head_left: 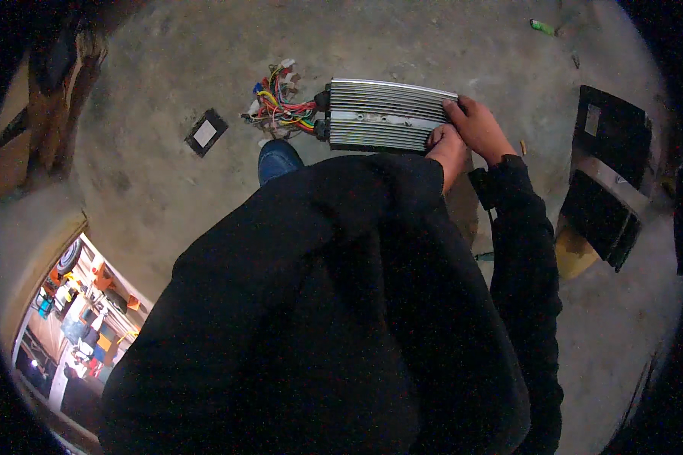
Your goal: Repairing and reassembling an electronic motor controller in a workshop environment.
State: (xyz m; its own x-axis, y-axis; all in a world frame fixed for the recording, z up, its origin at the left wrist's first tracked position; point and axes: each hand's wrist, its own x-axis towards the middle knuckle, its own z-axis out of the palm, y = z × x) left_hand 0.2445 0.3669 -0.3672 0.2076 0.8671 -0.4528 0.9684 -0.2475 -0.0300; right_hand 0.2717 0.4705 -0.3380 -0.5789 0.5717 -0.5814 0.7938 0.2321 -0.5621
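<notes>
While a concrete floor [167, 189] spreads below, a ribbed metal controller box [383, 114] is held above it, coloured wires [281, 106] trailing from its left end; the right hand [482, 129] grips its right edge with curled fingers, the left hand [449, 148] closed beneath.

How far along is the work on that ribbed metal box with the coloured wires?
Done: nothing visibly opened; the ribbed metal box looks closed. In hand: left hand and right hand grip its right end. Left: the wire bundle hangs loose, unconnected.
</notes>
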